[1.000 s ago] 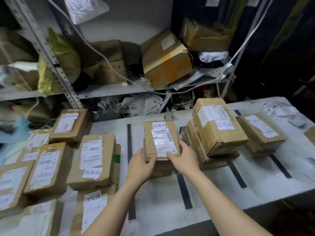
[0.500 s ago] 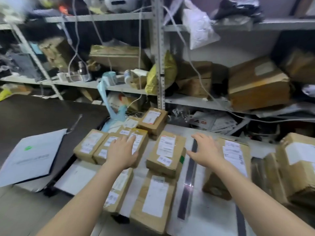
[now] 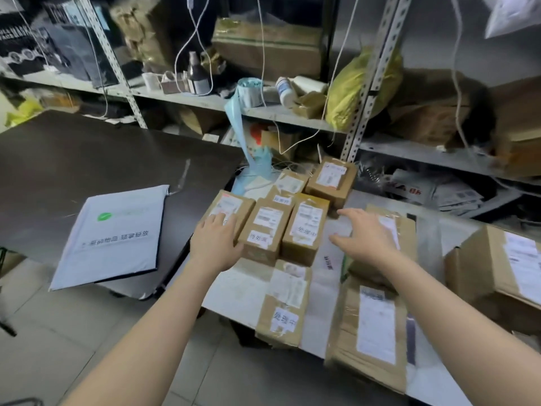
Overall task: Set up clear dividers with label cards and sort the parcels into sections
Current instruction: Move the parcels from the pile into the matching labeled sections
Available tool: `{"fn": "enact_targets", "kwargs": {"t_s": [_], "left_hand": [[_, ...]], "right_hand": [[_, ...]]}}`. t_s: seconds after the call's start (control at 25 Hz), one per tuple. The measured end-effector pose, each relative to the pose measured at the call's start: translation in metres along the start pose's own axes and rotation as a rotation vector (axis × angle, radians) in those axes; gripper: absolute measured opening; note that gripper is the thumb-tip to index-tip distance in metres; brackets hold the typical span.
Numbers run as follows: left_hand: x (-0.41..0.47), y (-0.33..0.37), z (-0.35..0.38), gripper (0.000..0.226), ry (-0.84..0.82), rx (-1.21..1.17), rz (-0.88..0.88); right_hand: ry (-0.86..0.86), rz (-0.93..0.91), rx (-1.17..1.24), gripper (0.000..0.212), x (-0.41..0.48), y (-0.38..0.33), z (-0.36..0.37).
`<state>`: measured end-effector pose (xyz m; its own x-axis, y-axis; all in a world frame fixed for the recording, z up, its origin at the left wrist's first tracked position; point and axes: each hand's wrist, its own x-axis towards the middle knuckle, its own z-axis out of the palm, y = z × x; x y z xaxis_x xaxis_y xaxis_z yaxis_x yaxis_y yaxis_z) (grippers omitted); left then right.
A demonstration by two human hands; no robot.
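Several brown cardboard parcels with white shipping labels lie on the white table (image 3: 234, 288). My left hand (image 3: 215, 244) rests flat on the leftmost small parcel (image 3: 231, 205), fingers straight. Beside it stand two more small parcels (image 3: 265, 227) (image 3: 306, 227), each with a handwritten label card. My right hand (image 3: 364, 237) hovers open over a larger parcel (image 3: 405, 230), fingers spread and holding nothing. No clear divider can be made out.
A black table (image 3: 87, 159) at the left carries a grey mailer bag (image 3: 114, 232). Metal shelves (image 3: 363, 92) behind hold boxes, a yellow bag (image 3: 351, 89) and hanging cords. More parcels (image 3: 371, 332) (image 3: 284, 303) lie near the front edge, and a big box (image 3: 497, 273) at the right.
The view swung left from the middle parcels to the left group. Both hands let go of the labelled parcel held a second ago and moved over the left parcels.
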<state>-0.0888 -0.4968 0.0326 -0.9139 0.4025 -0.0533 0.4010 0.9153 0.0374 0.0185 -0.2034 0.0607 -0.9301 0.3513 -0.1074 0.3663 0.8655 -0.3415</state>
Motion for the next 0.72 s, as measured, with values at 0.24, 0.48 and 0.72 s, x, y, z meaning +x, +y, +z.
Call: {"fn": "enact_targets", "kwargs": {"t_s": [0.24, 0.48, 0.72], "left_hand": [[0.032, -0.042, 0.032, 0.064, -0.094, -0.262, -0.075], [0.064, -0.027, 0.065, 0.063, -0.193, -0.697, -0.207], [0.099, -0.015, 0.104, 0.026, -0.242, -0.76, -0.215]], "right_hand": [[-0.06, 0.073, 0.172, 0.066, 0.029, -0.054, 0.047], [-0.079, 0.281, 0.601, 0.051, 0.05, -0.085, 0.114], [0.028, 0.407, 0.532, 0.015, 0.064, -0.106, 0.165]]}}
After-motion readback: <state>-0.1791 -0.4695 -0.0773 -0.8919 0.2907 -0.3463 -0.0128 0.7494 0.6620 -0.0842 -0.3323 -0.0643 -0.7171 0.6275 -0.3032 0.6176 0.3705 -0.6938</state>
